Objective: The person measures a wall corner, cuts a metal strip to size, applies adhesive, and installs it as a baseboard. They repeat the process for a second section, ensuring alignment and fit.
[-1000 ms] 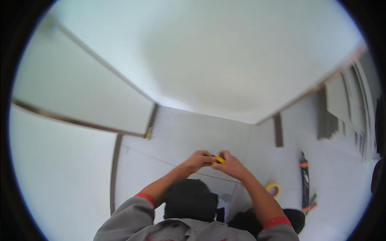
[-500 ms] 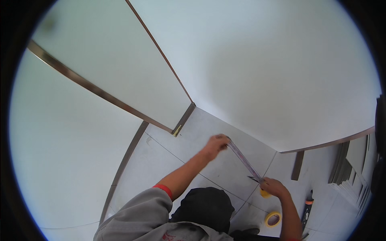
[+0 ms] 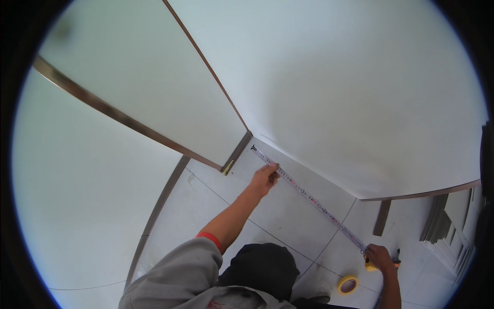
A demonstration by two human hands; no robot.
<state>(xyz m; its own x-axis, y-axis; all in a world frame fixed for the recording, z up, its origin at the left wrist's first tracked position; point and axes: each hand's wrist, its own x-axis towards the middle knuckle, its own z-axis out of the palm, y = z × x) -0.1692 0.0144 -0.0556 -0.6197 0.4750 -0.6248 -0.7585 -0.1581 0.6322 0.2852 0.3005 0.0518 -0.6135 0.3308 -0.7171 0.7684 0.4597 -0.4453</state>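
Note:
A tape measure blade runs slantwise across the pale floor beside the foot of the right-hand wall. My left hand pinches this blade a short way behind its hooked end, which points toward the corner and lies close to the brown skirting strip. Farther right and nearer me, my right hand is wrapped round the tape measure's yellow case, partly hidden by the fingers. Just past that hand, an orange-and-black tool shows, mostly covered by my hand and forearm.
A roll of yellow tape lies on the floor near me. A short brown strip and a stack of thin panels are at the right. White walls meet in the far corner, and a brown-edged panel stands left.
My right hand has moved right and nearer with the case, drawing out more blade. My left hand has shifted slightly left and farther; the hooked end now shows near the corner.

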